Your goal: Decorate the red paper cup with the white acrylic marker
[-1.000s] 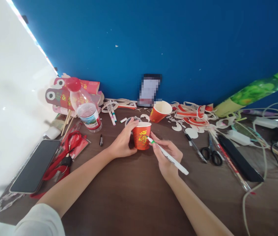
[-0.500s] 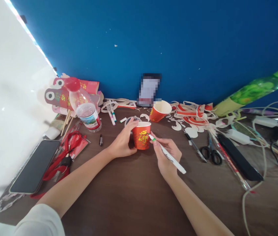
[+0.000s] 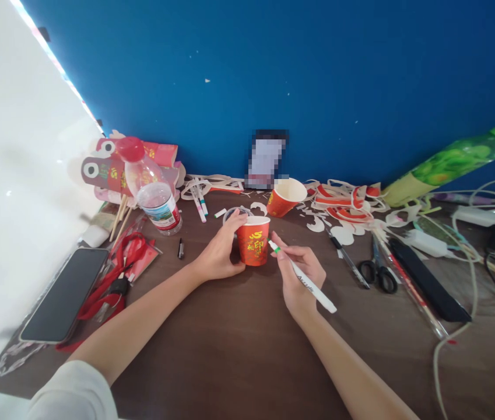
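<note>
A red paper cup (image 3: 254, 242) with yellow lettering stands upright on the brown table. My left hand (image 3: 221, 251) is closed around its left side, fingers behind the rim and thumb low near the base. In my right hand (image 3: 299, 274) is a white marker (image 3: 311, 287) with a green band, pinched like a pen. Its tip points at the cup's right side, slightly apart from it. Behind the cup lies a roll of clear tape (image 3: 231, 214), partly hidden by my left fingers. A second red paper cup (image 3: 281, 203) leans tilted further back.
Cut paper strips (image 3: 348, 201) lie along the blue wall. To the right are scissors (image 3: 376, 274), a black pen (image 3: 350, 261), cables and a green bottle (image 3: 449, 163). At left are a phone (image 3: 64, 294), red lanyard (image 3: 103, 291) and plastic bottle (image 3: 160, 207). Another phone (image 3: 265, 160) leans on the wall.
The marker tip has moved off the cup, as my right hand shifted slightly right and down. The cup is turned a little, so its lettering faces me differently. My left hand keeps its grip.
</note>
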Available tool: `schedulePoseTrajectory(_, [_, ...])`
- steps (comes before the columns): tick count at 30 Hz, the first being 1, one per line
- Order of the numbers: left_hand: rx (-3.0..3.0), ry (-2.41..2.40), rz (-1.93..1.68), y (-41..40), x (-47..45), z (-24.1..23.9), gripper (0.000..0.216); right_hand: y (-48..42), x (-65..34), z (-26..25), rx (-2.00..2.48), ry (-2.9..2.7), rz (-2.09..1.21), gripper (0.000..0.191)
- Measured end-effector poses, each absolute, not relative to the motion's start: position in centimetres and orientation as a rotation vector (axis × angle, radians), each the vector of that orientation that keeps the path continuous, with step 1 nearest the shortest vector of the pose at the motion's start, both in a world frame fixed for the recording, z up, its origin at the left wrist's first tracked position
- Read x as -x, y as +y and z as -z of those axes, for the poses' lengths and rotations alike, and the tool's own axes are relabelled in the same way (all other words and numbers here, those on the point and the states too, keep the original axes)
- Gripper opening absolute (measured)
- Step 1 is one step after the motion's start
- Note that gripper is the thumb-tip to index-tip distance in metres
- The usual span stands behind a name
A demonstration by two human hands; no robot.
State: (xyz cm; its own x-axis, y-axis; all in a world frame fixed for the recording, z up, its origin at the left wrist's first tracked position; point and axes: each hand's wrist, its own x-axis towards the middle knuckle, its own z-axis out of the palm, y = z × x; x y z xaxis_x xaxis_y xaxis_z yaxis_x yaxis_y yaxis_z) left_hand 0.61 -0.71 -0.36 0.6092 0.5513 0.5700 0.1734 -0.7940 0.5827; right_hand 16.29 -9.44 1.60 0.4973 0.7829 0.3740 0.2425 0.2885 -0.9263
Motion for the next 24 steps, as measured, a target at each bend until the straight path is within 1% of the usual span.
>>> schedulePoseTrajectory(7, [-2.448, 0.723, -1.036, -1.4, -0.5, 0.6, 0.1, -10.1, -15.7, -1.1, 1.167, -1.169, -0.436, 0.004])
schedulePoseTrajectory(17, [-2.602, 0.71, -1.146, -1.6, -0.6, 0.5, 0.1, -10.1, -15.4, -0.6, 1.235, -1.191, -0.428, 0.009])
schedulePoseTrajectory(24, [-2.637, 0.692, -1.217, -1.8, -0.8, 0.3, 0.093, -10.2, -15.4, -0.2, 1.229, -1.228, -0.4, 0.009])
